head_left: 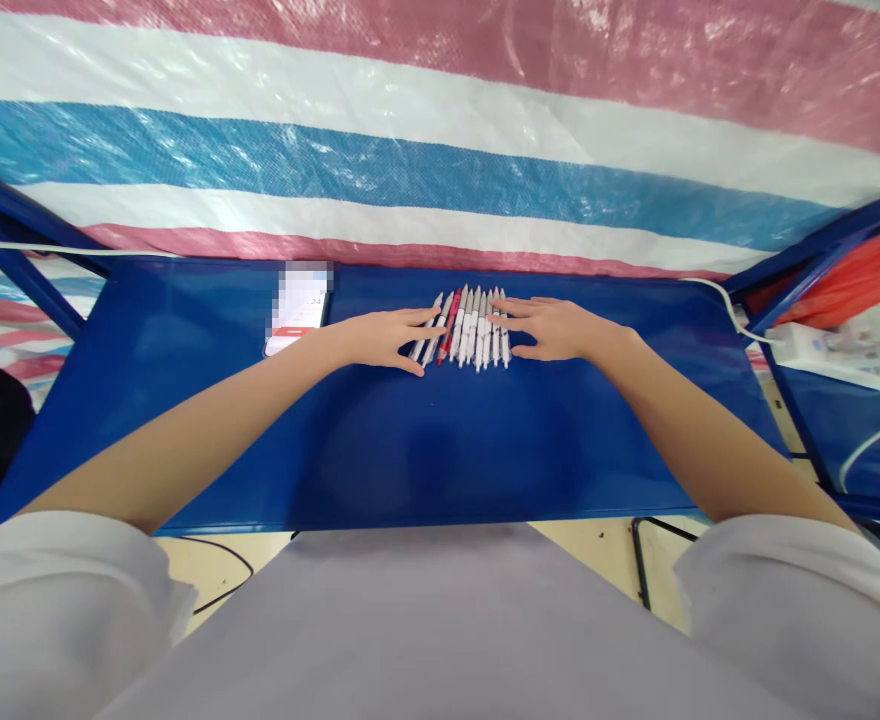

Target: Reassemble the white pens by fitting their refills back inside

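Several white-and-grey pens (475, 330) lie side by side in a row on the blue table (440, 450). Among them, toward the left end, is a red pen (451, 325). My left hand (384, 338) rests at the row's left end, fingers stretched out over the leftmost pens and thumb apart. At the right end is my right hand (549, 328), its fingers spread over the rightmost pens. Both hands have their palms down, and neither is wrapped round a pen. Parts of the end pens are hidden beneath the fingers.
A phone (301, 310) with a lit screen lies left of the pens, close to my left wrist. Striped plastic sheeting (440, 140) hangs behind the table. Blue metal frame bars stand at both sides. A white power strip (822, 348) and cable are at the right.
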Demonstrator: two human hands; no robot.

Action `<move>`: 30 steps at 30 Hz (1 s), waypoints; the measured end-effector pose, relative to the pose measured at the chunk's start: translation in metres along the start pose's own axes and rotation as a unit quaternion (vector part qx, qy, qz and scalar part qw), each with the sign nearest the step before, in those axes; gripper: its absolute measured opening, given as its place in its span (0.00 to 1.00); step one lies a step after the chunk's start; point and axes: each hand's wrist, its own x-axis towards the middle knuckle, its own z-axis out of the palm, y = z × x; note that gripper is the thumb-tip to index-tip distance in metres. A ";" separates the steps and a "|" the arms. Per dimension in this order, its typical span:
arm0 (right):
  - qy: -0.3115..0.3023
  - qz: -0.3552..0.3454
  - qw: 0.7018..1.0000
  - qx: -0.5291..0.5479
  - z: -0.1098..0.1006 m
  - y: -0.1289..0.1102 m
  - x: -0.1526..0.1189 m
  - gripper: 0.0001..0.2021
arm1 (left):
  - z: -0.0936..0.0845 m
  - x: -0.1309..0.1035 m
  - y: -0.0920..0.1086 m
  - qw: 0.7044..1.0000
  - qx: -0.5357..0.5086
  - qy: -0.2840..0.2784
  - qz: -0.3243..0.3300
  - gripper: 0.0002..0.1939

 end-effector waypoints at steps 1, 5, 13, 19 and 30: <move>-0.001 -0.002 1.000 0.005 0.002 0.001 -0.001 0.32 | 0.000 0.000 0.001 1.000 0.001 0.000 -0.005 0.38; -0.003 -0.004 1.000 0.028 0.007 0.005 -0.003 0.36 | 0.001 -0.003 0.004 1.000 0.002 0.005 -0.018 0.36; -0.014 0.011 0.999 0.045 0.010 0.002 -0.003 0.40 | 0.000 -0.004 0.007 1.000 -0.007 -0.013 -0.022 0.38; 0.008 0.021 0.999 0.024 0.017 -0.005 -0.001 0.39 | 0.004 -0.002 0.010 0.999 -0.009 0.016 -0.044 0.37; 0.044 -0.019 0.999 0.013 0.009 0.006 0.002 0.26 | 0.000 -0.004 0.022 0.994 -0.032 0.027 -0.098 0.32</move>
